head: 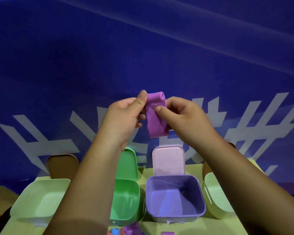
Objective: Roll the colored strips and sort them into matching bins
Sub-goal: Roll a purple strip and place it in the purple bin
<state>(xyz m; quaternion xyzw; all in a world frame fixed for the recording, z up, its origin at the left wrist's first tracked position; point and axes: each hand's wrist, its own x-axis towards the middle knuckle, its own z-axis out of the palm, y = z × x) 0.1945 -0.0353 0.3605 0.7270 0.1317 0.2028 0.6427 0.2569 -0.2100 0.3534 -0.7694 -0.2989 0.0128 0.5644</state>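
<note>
Backdrop (143,48): a large blue banner is seen behind everything. Broad white characters are printed across its lower part; they are cut off by arms and bins and cannot be read.

Worktop (202,226): pale yellow-green. Four open bins are set on it in a row.
- pale green bin (39,200), far left
- green bin (126,200), partly covered by the left forearm
- purple bin (175,197), just right of the green one
- second pale bin (215,197), far right, partly covered by the right forearm

Lids are propped upright behind the bins: a brown lid (62,165), a green lid (127,163), a pink lid (168,160). No labels are made out on any bin or lid.

Left hand (124,116) and right hand (182,112): both are raised in front of the banner, above the green and purple bins.

Purple strip (157,116): held in the air between the hands. It is matte, flat and slightly creased; its top end is wound into a small tight coil, and the loose tail hangs down. The coil is pinched by the left fingers (143,97), thumb on top. The tail just below the coil is pinched by the right fingers (158,108).

At the near edge, loose purple scraps (132,229) and a blue piece (115,232) are partly seen.
</note>
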